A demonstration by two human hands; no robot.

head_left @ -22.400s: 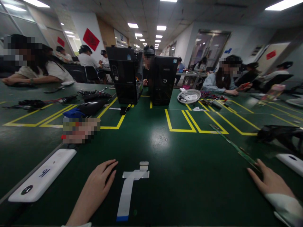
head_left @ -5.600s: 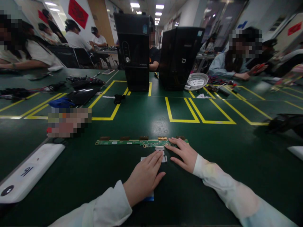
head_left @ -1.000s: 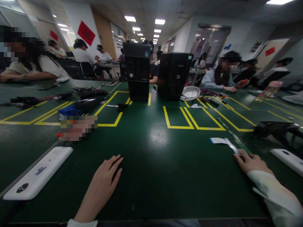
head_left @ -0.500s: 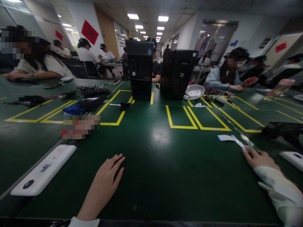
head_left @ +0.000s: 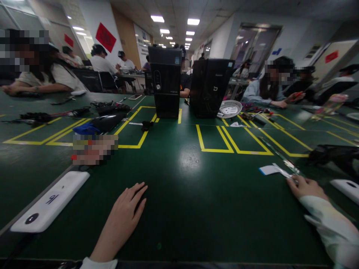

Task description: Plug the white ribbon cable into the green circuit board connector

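My left hand [head_left: 125, 213] lies palm down on the green table [head_left: 196, 216], fingers stretched out and holding nothing. At the right, the fingers of my right hand [head_left: 307, 186] are closed at the near end of a long, narrow circuit board [head_left: 277, 155]. A white flat ribbon cable [head_left: 270, 170] with a blue tip runs left from beside those fingers. My right fingertips are partly hidden, so their exact hold on board and cable is unclear.
Two black computer towers [head_left: 167, 84] [head_left: 210, 89] stand ahead, beside a white basket [head_left: 230, 109]. A white device [head_left: 50, 201] lies left, another white device [head_left: 346, 189] right. Yellow tape [head_left: 217, 150] marks the table. Cables [head_left: 36, 117] and seated people [head_left: 276, 86] are farther off.
The circuit board and ribbon cable have shifted slightly; the cable's blue tip sits a bit nearer me. My right hand has moved a little left. My left hand stays put.
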